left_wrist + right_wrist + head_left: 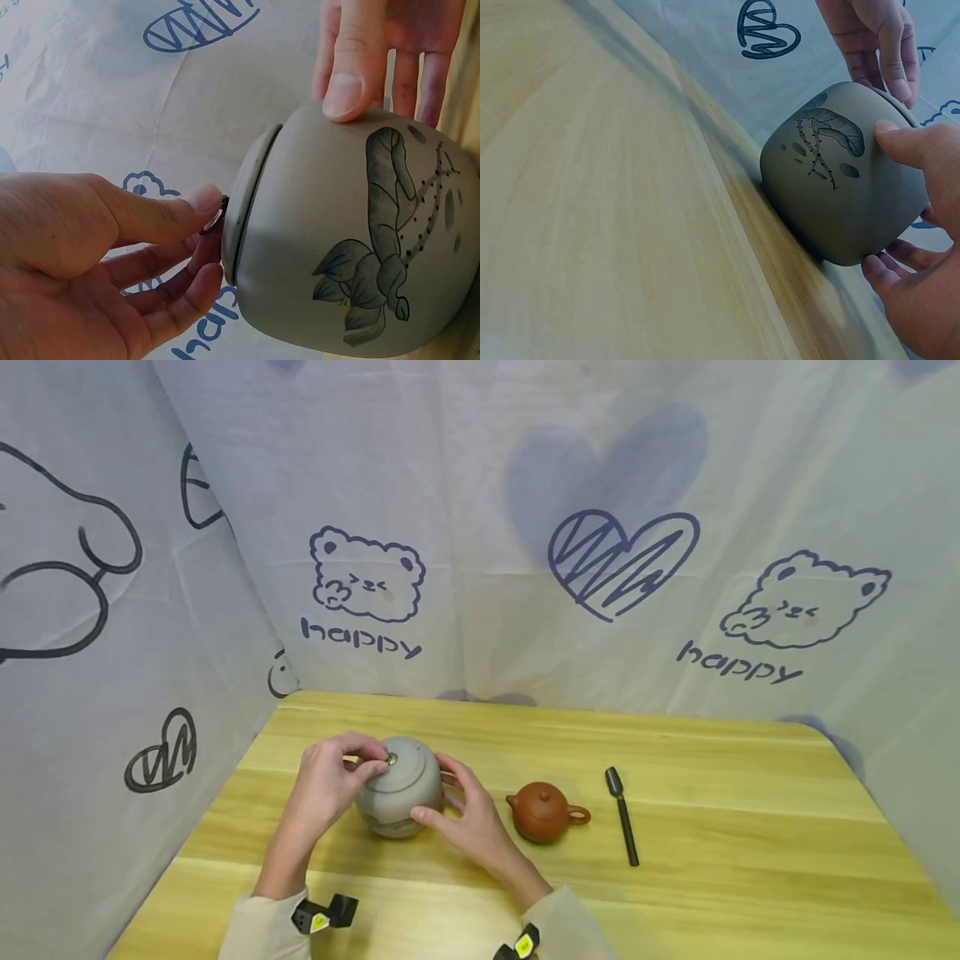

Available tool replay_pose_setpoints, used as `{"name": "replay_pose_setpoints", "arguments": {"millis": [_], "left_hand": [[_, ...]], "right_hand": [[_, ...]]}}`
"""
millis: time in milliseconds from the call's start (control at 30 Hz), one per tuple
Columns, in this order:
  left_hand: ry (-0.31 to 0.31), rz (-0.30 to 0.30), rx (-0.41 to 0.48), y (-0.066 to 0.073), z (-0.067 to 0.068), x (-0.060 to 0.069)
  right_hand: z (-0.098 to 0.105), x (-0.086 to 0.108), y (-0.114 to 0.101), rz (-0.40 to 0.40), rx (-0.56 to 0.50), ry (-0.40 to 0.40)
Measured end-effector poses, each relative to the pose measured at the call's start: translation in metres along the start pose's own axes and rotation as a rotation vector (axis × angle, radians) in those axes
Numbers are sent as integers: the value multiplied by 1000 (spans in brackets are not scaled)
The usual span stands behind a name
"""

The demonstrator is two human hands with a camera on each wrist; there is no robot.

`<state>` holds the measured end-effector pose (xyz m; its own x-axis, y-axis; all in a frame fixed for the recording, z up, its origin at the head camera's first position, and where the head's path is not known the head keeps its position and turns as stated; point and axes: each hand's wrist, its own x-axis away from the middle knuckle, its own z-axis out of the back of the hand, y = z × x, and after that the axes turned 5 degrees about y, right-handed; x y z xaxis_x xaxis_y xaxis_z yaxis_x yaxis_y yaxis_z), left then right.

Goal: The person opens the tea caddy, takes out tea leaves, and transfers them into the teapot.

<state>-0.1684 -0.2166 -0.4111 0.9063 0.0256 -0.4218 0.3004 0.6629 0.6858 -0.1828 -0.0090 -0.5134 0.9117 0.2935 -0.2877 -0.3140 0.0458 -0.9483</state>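
Note:
A round grey ceramic jar [384,812] with a dark painted plant [386,225] on its side stands on the table. Its lid [246,206] sits on the mouth, with a thin dark line between lid and body. My left hand [328,783] pinches the small metal ring [217,215] at the lid's centre between thumb and fingers. From the right side, my right hand [476,822] grips the jar's body, thumb on the near side and fingers round the far side.
A small reddish-brown teapot [542,814] is right of the jar, spout toward it. Farther right lies a dark scoop [622,818] with a long handle. The wooden table [712,893] meets a printed cloth backdrop [487,635] behind and at the left.

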Motion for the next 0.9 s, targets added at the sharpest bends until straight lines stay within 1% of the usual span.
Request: {"name": "replay_pose_setpoints", "arguments": {"millis": [267,467,567,633,733,900], "left_hand": [[10,-10,-25,-8,0,-1],[39,-4,10,-15,3,-3],[62,15,42,-19,4,-2],[77,16,75,-22,5,-2],[103,-2,109,-24,5,0],[143,-46,115,-25,1,-1]], "right_hand": [[2,-2,-2,11,12,-2],[6,-4,-9,5,58,27],[11,-4,-15,7,63,35],[15,-3,-21,11,48,35],[23,-2,-31,33,12,37],[41,2,-49,67,-41,58]]}}
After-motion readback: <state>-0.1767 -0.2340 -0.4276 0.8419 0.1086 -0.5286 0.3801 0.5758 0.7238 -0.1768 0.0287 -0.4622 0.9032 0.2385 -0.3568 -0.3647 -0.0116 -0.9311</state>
